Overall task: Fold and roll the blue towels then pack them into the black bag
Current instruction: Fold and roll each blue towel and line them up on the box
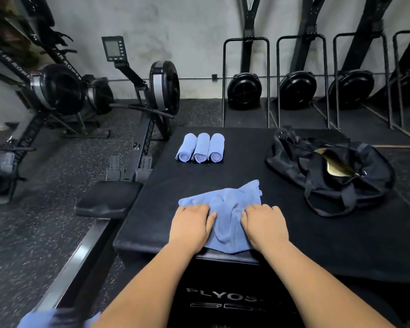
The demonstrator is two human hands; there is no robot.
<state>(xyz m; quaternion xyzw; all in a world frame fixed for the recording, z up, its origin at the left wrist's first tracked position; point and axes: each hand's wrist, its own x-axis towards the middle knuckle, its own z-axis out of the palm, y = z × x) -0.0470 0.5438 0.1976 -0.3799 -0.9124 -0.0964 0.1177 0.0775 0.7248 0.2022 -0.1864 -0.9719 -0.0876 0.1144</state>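
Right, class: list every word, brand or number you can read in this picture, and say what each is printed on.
"PLYOS", the rest hidden: front of the black box.
"AIR ROWE", the end out of sight: slanted beam of the rowing machine on the left.
Monitor screen: too small to read.
Lettering on the middle rower's rail: too blurred to read.

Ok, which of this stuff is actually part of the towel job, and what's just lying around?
Job: loose blue towel held by left hand and right hand; three rolled towels; black bag; plyo box as worktop.
Lying about: rowing machines; black fan machines by the wall; blurred blue shape bottom left, unclear.
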